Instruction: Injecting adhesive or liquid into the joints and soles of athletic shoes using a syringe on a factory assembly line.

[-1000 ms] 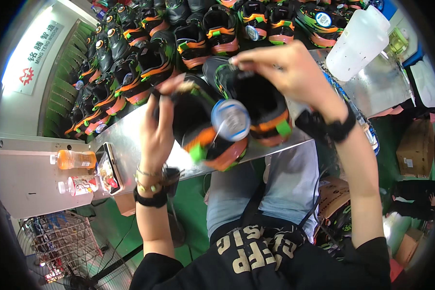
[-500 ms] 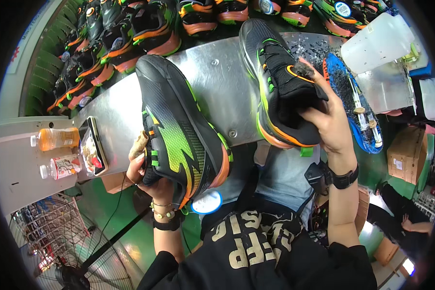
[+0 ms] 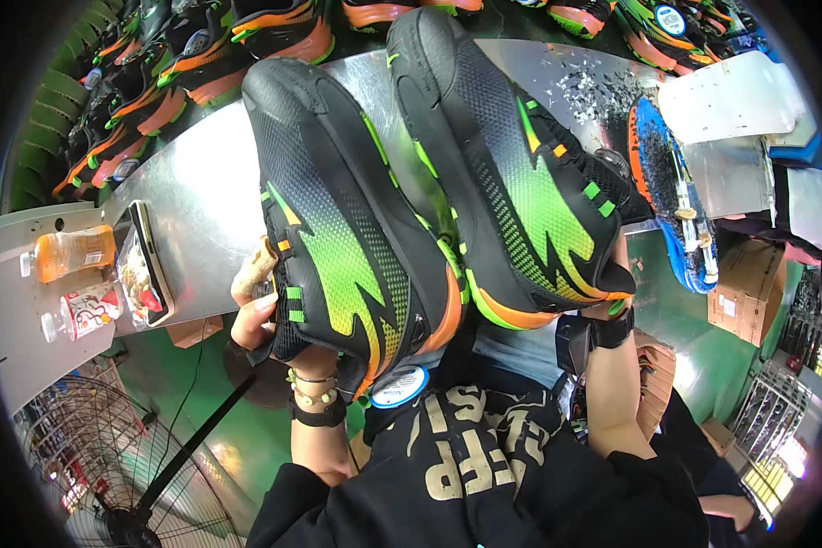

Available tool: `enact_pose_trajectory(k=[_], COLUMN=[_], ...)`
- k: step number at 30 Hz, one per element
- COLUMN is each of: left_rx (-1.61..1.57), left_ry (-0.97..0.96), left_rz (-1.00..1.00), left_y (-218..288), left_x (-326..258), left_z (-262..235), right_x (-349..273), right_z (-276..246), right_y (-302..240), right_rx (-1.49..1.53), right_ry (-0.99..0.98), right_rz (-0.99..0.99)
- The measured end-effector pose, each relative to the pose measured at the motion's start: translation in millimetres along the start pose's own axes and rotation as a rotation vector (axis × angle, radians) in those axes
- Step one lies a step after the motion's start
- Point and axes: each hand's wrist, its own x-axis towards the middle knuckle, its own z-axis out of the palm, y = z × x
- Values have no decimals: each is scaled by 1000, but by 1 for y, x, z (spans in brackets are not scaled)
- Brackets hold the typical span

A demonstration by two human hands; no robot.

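Observation:
My left hand (image 3: 254,306) is closed around the heel opening of a black sneaker (image 3: 338,247) with a green and yellow zigzag side. Tan wrapping shows on one of its fingers. A white tag with a blue rim (image 3: 399,387) hangs below that sneaker's heel. My right hand (image 3: 619,272) grips a second, similar sneaker (image 3: 511,192) from its opening; its fingers are mostly hidden behind the shoe. Both sneakers are tilted on their sides, toes pointing away, soles facing each other, with the heels close together or touching.
Rows of similar sneakers (image 3: 219,73) stand along the far side of the metal table (image 3: 201,173). Rightward are dark scraps (image 3: 594,91), a blue sole-shaped piece (image 3: 671,192) and a white plastic container (image 3: 735,96). Two bottles (image 3: 73,254), a phone (image 3: 151,265) and a fan (image 3: 123,475) are leftward.
The right sneaker has turned from showing its laces and opening to showing its side, and moved left against the left sneaker. My right hand has gone mostly behind it.

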Motion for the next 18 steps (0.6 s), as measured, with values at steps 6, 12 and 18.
enact_pose_trajectory(k=[6, 12, 18], left_rx=[-84, 76, -1], left_ry=[-136, -34, -239], left_rz=[211, -45, 281], left_y=[-6, -4, 6], left_x=[6, 9, 14], left_z=[4, 9, 16], right_x=[0, 20, 32], right_z=[15, 16, 26], right_y=[6, -4, -45], right_rx=[746, 968, 592], right_ry=[165, 250, 206], right_rz=[129, 229, 198])
